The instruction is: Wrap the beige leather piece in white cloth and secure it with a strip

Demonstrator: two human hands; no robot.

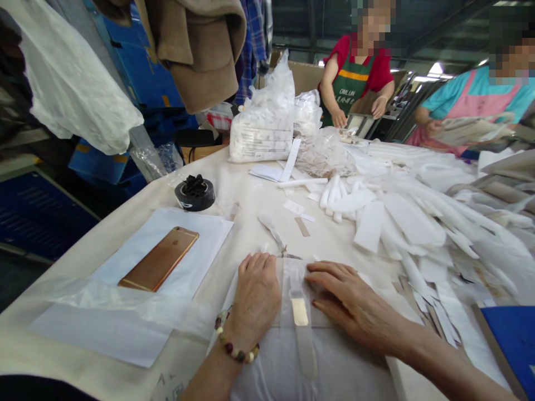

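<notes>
A pale grey pouch-like piece in thin plastic (267, 367) lies flat at the table's front edge. Down its middle runs a strap with a light gold label (300, 312). My left hand (257, 289), with a beaded bracelet at the wrist, rests palm down on the piece, left of the strap, its fingers lying close together. On the strap's other side my right hand (351, 303) lies on the piece with fingers apart and slightly blurred. Just beyond the piece's top edge are small scissors or snips (281, 242).
A phone (161, 259) lies on white sheets (209, 231) at the left, with a black tape roll (194, 195) behind. White strips (401, 223) pile up at the right beside a blue object (512, 340). Two people (355, 78) stand across the table (137, 200). Plastic bags (263, 131) stand further back.
</notes>
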